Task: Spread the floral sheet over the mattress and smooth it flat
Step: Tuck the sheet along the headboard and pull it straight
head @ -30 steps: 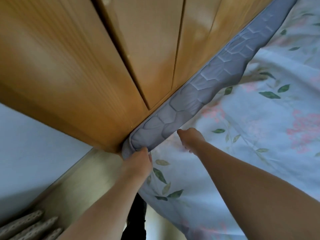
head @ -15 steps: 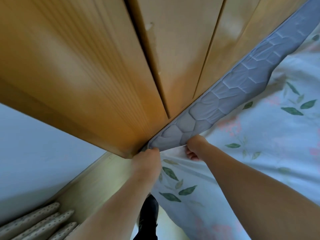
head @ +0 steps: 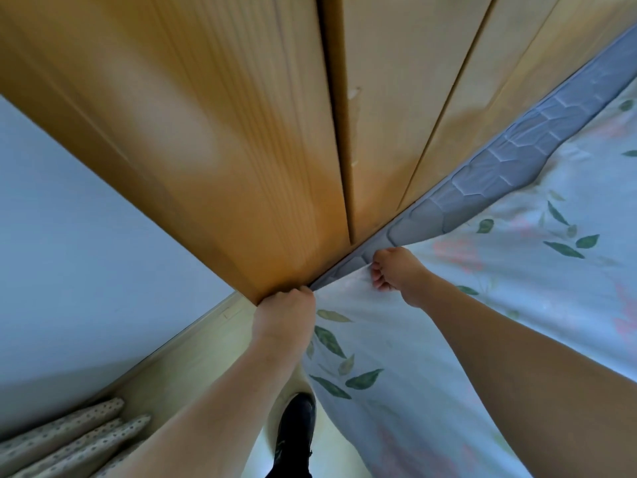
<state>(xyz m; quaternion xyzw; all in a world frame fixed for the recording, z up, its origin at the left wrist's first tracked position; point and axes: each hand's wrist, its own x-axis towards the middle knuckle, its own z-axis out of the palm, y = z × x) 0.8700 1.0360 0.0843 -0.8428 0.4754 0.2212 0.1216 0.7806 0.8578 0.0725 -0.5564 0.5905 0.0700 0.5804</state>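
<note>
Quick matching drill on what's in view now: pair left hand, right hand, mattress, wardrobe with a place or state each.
1. left hand
2. right hand
3. mattress
4. wardrobe

A. grey quilted strip, uncovered along the wood
B. tall wooden doors, closed
C. at the mattress corner, fingers curled on the sheet edge
D. farther along, pinching the floral sheet edge

Pairs: 1-C, 2-D, 3-A, 4-B

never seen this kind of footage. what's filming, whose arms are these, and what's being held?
One wide-angle camera on a person's head looks forward and down, so both bare arms reach in from below. No robot. The left hand and right hand each grip the edge of a floral sheet at the corner of a grey quilted mattress, which sits against a wooden wardrobe. Along that side a strip of mattress is not yet covered. Below, a dark shoe stands on the floor.
</note>
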